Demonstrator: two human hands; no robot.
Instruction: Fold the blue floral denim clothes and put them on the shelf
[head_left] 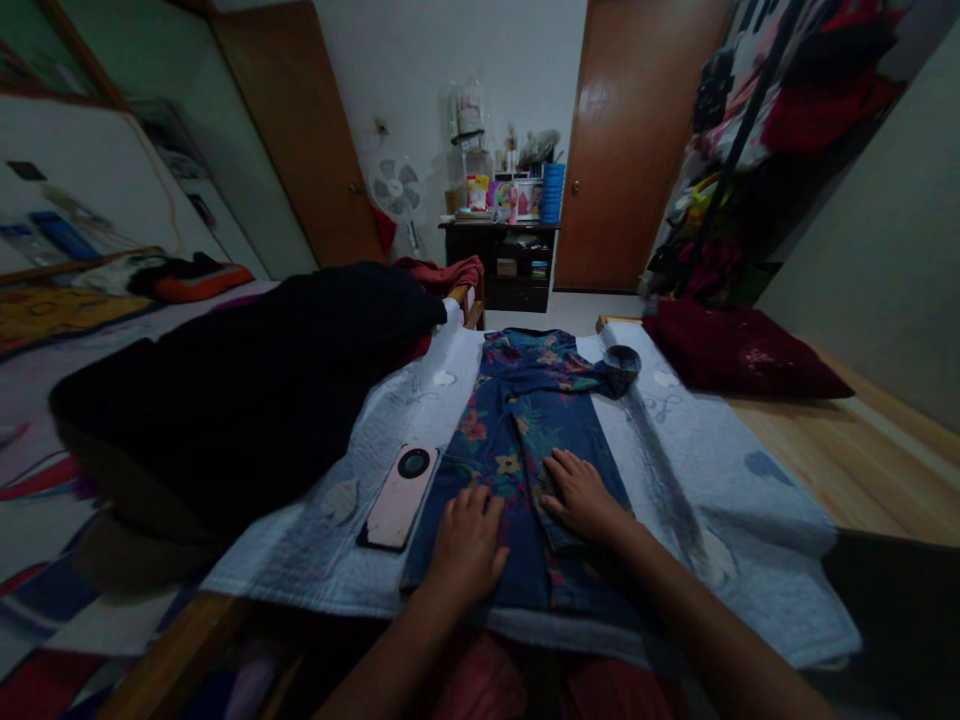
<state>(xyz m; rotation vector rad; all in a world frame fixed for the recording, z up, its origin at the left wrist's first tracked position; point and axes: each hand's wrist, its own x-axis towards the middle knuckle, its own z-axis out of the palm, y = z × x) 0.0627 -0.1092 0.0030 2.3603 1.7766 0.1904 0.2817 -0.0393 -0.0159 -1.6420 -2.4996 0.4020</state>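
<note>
A dark blue floral garment (491, 460) lies spread on a pale blue quilted cloth (720, 450). One of its sleeves is laid over the body toward me, and a cuff (621, 368) sticks out at the far right. Fingers outstretched, my left hand (469, 545) rests flat on the garment's near left part. My right hand (581, 492) lies on the folded sleeve, its fingers also stretched out and holding nothing. Just left of the garment is a pink phone (400, 495) with a round black camera.
A heap of black cloth (247, 370) sits to the left, and a maroon cushion (742, 345) at the far right on a wooden surface (795, 425). Beyond stand a white fan (397, 190) and a dark cabinet (517, 270) with things on top. Clothes (817, 110) hang at right.
</note>
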